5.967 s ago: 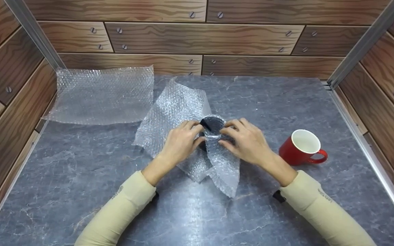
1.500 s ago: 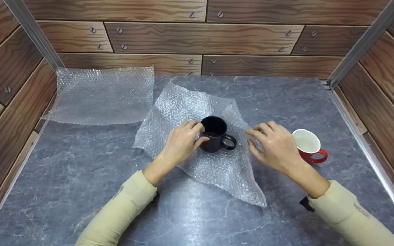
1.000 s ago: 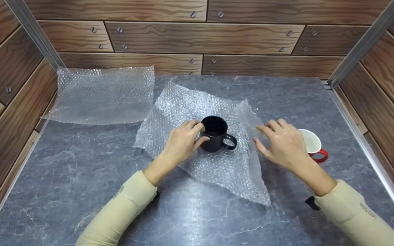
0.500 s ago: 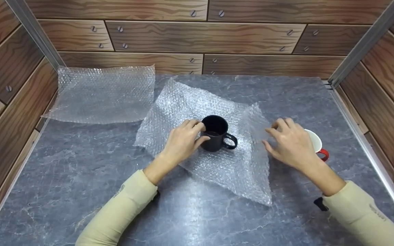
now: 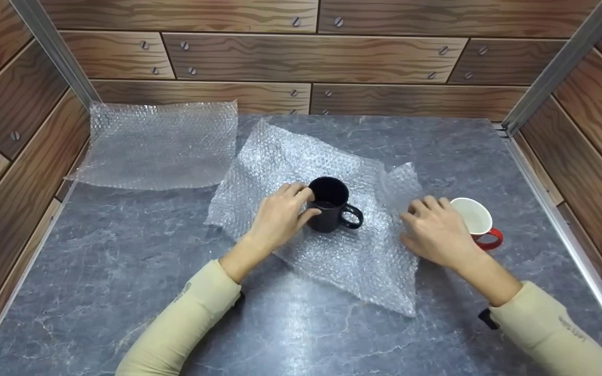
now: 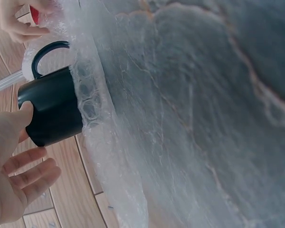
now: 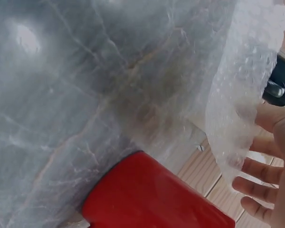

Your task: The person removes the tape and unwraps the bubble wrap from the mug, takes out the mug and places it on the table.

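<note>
A black mug (image 5: 327,209) stands upright on a creased sheet of bubble wrap (image 5: 343,256), its handle pointing right. My left hand (image 5: 280,211) holds the mug's left side at the rim, thumb in front, as the left wrist view also shows; the other fingers hang free below the mug (image 6: 54,107). On the sheet's right edge, my right hand (image 5: 437,230) grips the wrap between thumb and forefinger. In the right wrist view these two fingertips show dimly through the bubble wrap (image 7: 240,71), while the remaining fingers are loosely spread.
Right behind my right hand stands a red mug (image 5: 472,216) with a white inside, partly hidden by that hand. A second, flat bubble wrap sheet (image 5: 162,149) lies at the back left of the grey marbled table (image 5: 123,250). Wood-patterned walls (image 5: 311,57) enclose it.
The wrap that covered the black mug has been drawn off it to the right and spread out. My right hand moved right with its edge, then slightly down; the left stayed on the mug.
</note>
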Motion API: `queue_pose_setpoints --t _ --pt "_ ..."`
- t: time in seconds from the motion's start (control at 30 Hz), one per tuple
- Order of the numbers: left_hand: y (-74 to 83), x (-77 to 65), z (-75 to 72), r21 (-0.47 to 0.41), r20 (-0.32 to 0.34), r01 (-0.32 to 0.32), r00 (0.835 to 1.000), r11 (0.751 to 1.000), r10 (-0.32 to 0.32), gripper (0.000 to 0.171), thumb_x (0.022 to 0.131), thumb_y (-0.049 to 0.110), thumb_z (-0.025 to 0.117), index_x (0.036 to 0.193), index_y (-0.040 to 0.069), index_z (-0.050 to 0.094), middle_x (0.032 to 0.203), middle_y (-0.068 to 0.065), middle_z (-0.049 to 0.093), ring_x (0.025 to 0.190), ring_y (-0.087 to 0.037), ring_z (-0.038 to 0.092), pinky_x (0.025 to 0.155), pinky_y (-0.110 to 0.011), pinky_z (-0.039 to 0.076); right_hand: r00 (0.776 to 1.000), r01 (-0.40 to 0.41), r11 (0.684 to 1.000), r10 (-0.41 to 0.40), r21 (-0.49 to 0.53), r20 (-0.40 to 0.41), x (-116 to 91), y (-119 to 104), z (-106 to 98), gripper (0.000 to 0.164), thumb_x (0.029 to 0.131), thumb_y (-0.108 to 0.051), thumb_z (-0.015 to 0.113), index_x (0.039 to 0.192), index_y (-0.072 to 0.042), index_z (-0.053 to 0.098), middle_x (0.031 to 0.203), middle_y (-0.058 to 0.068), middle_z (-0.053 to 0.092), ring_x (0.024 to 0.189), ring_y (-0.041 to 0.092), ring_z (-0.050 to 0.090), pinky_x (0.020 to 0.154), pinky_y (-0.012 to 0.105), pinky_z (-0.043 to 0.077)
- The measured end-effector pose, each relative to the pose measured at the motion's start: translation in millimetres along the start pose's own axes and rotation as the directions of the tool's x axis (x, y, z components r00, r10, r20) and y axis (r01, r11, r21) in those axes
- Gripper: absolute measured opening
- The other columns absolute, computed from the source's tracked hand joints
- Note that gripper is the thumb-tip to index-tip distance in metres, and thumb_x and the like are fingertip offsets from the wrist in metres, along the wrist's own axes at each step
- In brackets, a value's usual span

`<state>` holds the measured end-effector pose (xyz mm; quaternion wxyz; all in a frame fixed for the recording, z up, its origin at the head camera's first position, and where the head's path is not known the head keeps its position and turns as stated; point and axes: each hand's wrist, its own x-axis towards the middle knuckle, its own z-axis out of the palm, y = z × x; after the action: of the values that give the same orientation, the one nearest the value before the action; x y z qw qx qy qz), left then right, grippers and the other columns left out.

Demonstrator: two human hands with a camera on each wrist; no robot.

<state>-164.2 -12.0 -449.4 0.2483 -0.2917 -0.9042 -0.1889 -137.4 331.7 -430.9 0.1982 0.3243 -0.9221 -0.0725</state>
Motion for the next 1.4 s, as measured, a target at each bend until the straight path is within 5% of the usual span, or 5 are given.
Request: queue_pose_setpoints --t 0.3,0.5,0.93,1.4 --pt "0.3 0.3 0.2 0.006 -0.001 0.009 1.0 1.0 -0.009 0.032 0.094 0.041 0.077 0.107 0.013 0.069 0.108 -0.005 0.075 0.09 -0.024 0.072 0.069 -0.033 0.064 0.987 0.008 1.0 -0.012 0.026 0.157 -8 -11 7 0.074 0.074 -0.07 0.082 0.116 -0.009 0.075 0.103 0.016 0.07 0.093 0.038 0.063 0.081 0.051 0.049" --pt "0.6 0.1 1.1 0.016 0.008 0.011 1.0 1.0 -0.011 0.032 0.094 0.042 0.076 0.107 0.013 0.069 0.108 -0.005 0.075 0.09 -0.024 0.073 0.069 -0.033 0.064 0.975 -0.01 0.999 -0.002 0.05 0.22 -10 -19 13 0.084 0.081 -0.079 0.07 0.126 -0.009 0.073 0.113 0.019 0.071 0.103 0.041 0.067 0.091 0.056 0.055" --pt "0.1 -1.5 0.5 0.01 -0.006 0.005 1.0 1.0 -0.005 0.031 0.094 0.04 0.076 0.107 0.013 0.068 0.11 -0.006 0.076 0.093 -0.025 0.073 0.073 -0.037 0.065 0.958 -0.032 0.997 0.008 0.076 0.288 -9 -25 19 0.091 0.079 -0.082 0.069 0.135 -0.01 0.069 0.113 0.02 0.068 0.094 0.041 0.07 0.088 0.053 0.06" --pt "1.5 0.1 0.3 0.019 0.018 0.025 1.0 1.0 -0.025 0.033 0.095 0.042 0.075 0.107 0.012 0.069 0.11 -0.007 0.075 0.091 -0.025 0.073 0.066 -0.034 0.065 0.922 -0.115 0.979 0.041 0.17 0.385 4 -16 19 0.086 0.083 -0.068 0.076 0.143 -0.008 0.063 0.131 0.029 0.065 0.113 0.05 0.068 0.104 0.064 0.055"
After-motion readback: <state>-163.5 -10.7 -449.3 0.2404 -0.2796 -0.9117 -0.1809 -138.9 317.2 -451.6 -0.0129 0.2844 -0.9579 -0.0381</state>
